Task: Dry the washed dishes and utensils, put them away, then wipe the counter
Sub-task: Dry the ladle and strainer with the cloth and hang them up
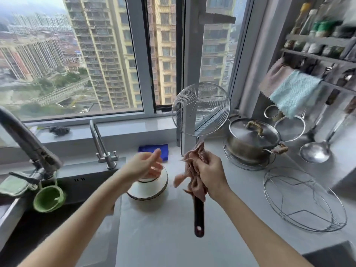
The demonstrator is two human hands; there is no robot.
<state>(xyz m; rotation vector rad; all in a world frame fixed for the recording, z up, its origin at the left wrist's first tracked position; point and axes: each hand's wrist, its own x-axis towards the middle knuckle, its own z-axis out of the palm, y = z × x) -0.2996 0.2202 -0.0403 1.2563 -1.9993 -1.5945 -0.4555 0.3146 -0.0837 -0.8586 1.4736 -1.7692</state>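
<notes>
Two bare hands work above a pale counter in the head view. The right hand is closed around a crumpled pink cloth wrapped on the shaft of a wire skimmer, so hand, cloth and handle are gripped together. The skimmer stands nearly upright in the air: its round wire basket is raised in front of the window frame, and its dark handle hangs below the hand, with a hole near the end. The left hand is open and holds nothing, fingers loosely spread and blurred, just above a stack of white bowls turned upside down on the counter beside the sink.

Behind the bowls a blue cloth lies on the counter, near a small faucet. A larger faucet arches over the sink at the left, with a green basket hanging from it.

To the right, a steel pot with its lid on sits on a wire trivet. Nearer, a round wire rack lies flat on the counter. A steel ladle and mesh strainers hang along the wall, below a light blue towel draped from a shelf rail of bottles.
</notes>
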